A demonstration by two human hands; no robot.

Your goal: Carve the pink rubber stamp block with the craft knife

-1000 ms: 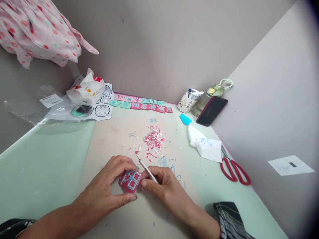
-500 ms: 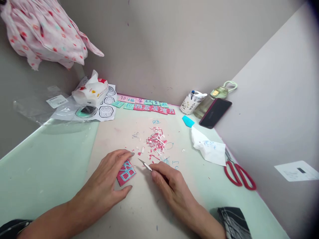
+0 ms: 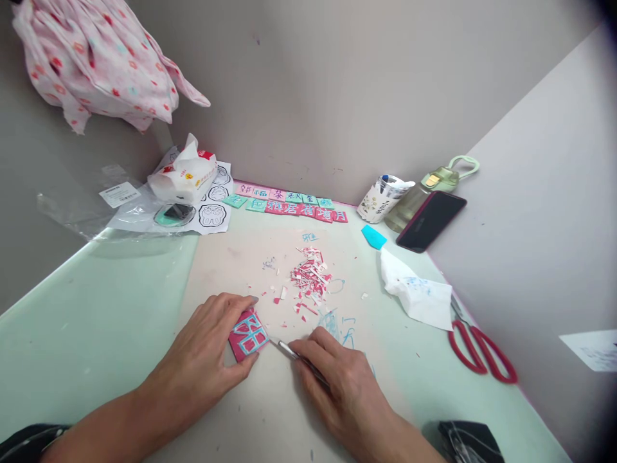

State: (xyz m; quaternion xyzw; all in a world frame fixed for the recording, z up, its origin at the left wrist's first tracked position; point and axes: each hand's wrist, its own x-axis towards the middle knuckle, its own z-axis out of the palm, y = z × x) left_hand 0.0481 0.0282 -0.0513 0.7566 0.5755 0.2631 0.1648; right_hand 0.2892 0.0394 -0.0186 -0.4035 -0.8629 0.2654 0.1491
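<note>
A small red square tile (image 3: pixel 249 336) with a blue-outlined character lies flat on the beige mat (image 3: pixel 216 270). My left hand (image 3: pixel 207 344) grips its left side, the fingers along the top edge and the thumb at the bottom edge. In my right hand (image 3: pixel 340 373) is a slim silver craft knife (image 3: pixel 288 349), held like a pen. Its blade tip points left and meets, or nearly meets, the tile's right edge. Beyond the hands sits a heap of red and white shavings (image 3: pixel 311 275), with loose bits scattered round it.
Character tiles (image 3: pixel 289 207) line the back wall. At left stand a tissue pack (image 3: pixel 186 177), plastic wrap and printed sheets. To the right are a cup (image 3: pixel 380 199), a bottle (image 3: pixel 409 206), a phone (image 3: pixel 432 220), a blue piece (image 3: pixel 373 237), a crumpled tissue (image 3: pixel 424 297) and red-handled scissors (image 3: pixel 482 347).
The knife tip has come down and toward me, to the tile's right edge. My left thumb has closed in on the tile's bottom edge. The whole view has shifted slightly.
</note>
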